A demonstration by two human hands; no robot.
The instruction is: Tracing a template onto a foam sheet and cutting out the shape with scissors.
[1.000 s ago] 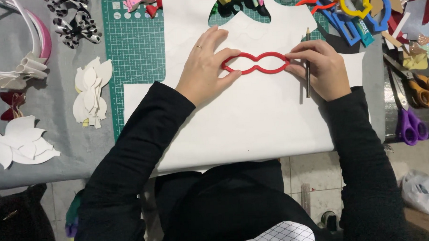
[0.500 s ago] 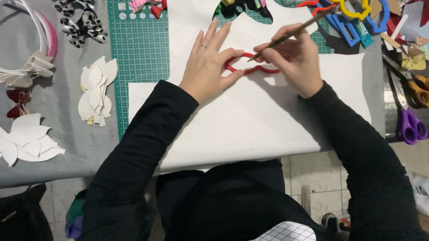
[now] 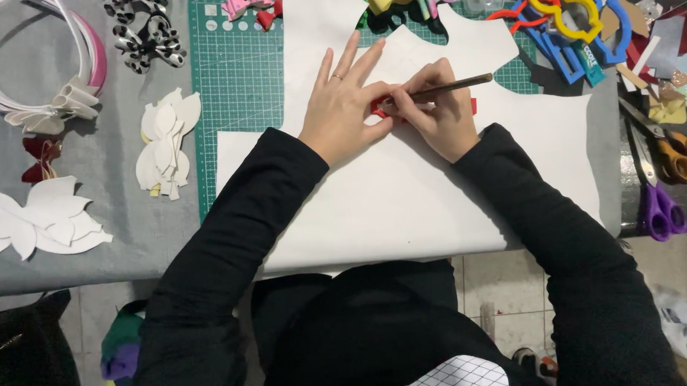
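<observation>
My left hand [image 3: 346, 101] lies flat with spread fingers on a red bow-shaped stencil [image 3: 376, 108], pressing it onto a large white sheet [image 3: 404, 191]. Most of the stencil is hidden under both hands; a red end shows at the right. My right hand [image 3: 436, 114] grips a thin brown pencil [image 3: 450, 86], its tip down at the stencil's left loop next to my left thumb, its shaft pointing up to the right.
A green cutting mat [image 3: 237, 82] lies under the sheet. White cut-out shapes [image 3: 165, 142] and headbands [image 3: 42, 66] sit to the left. Coloured stencils [image 3: 573, 17] are at the top right, scissors [image 3: 659, 182] at the right edge.
My right hand has moved left along the stencil with the pencil, now covering most of it. My left hand has stayed pressing down on the stencil's left part.
</observation>
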